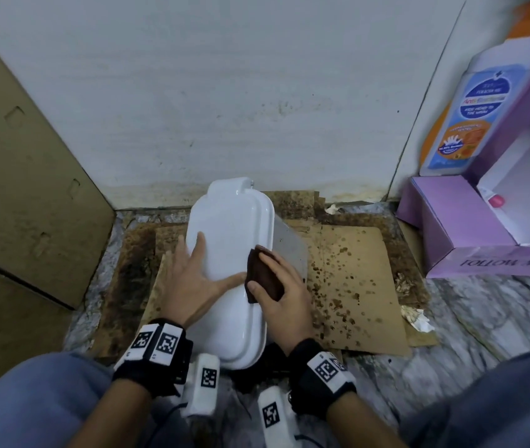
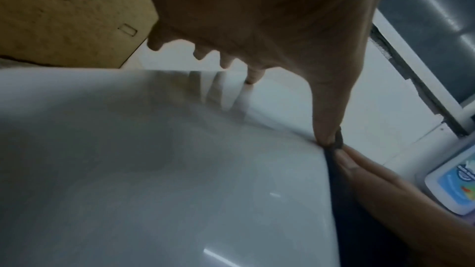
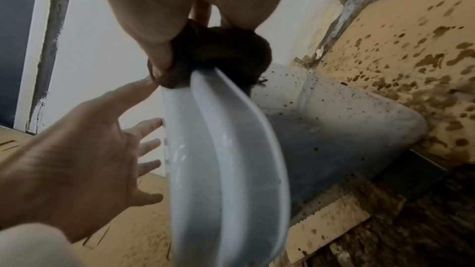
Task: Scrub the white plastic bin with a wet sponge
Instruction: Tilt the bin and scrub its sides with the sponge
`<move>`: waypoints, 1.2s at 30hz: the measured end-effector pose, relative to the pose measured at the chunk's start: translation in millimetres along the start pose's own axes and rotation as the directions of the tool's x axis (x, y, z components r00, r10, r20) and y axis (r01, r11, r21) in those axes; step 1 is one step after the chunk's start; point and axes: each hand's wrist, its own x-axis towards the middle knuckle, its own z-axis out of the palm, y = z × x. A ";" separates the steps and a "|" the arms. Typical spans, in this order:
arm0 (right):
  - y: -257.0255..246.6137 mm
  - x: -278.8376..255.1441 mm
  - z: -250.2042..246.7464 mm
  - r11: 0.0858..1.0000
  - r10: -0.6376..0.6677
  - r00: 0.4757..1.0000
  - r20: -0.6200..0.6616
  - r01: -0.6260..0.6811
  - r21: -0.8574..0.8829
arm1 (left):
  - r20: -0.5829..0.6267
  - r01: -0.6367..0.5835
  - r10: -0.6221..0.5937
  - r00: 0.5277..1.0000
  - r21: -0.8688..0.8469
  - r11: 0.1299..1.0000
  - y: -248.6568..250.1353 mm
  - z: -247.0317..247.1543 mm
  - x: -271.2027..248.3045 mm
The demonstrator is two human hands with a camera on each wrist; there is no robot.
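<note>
My right fingers (image 1: 268,258) are curling over a dark brown sponge (image 1: 263,276), the thumb clamping its near edge, and they are folding it over the right rim of the white plastic bin (image 1: 231,247). The right hand (image 1: 284,292) is sitting against the bin's right side; in the right wrist view the sponge (image 3: 218,54) is wrapping the thin rim edge. My left fingers (image 1: 192,250) are lying straight and spread, holding nothing, pressing flat on the glossy white lid face; the left hand (image 1: 189,279) is bracing it, the thumb reaching toward the sponge and just touching it in the left wrist view. The bin is resting on stained, spotted cardboard (image 1: 354,279) spread over a marbled floor (image 1: 470,318), close to a white wall (image 1: 225,92). The bin's side is speckled with dark spots in the right wrist view. A brown cardboard panel (image 1: 14,173) is standing at left; a purple box (image 1: 464,227) and a white bottle with a blue label (image 1: 470,118) are standing at right, well apart from the bin.
</note>
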 end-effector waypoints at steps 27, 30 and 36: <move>41.3 20.2 67.1 0.952 0.264 0.965 0.011 -0.262 0.160 | -0.064 -0.034 0.015 0.998 -0.314 0.949 -18.3 5.0 70.9; 48.1 22.7 80.4 0.980 0.182 0.978 0.098 -0.189 0.069 | -0.138 -0.078 0.029 0.990 -0.365 0.928 -24.5 8.4 73.4; 93.9 36.2 69.3 0.940 0.332 0.929 0.161 -0.313 -0.133 | -0.206 -0.094 0.013 0.978 -0.390 0.916 -27.8 14.0 80.8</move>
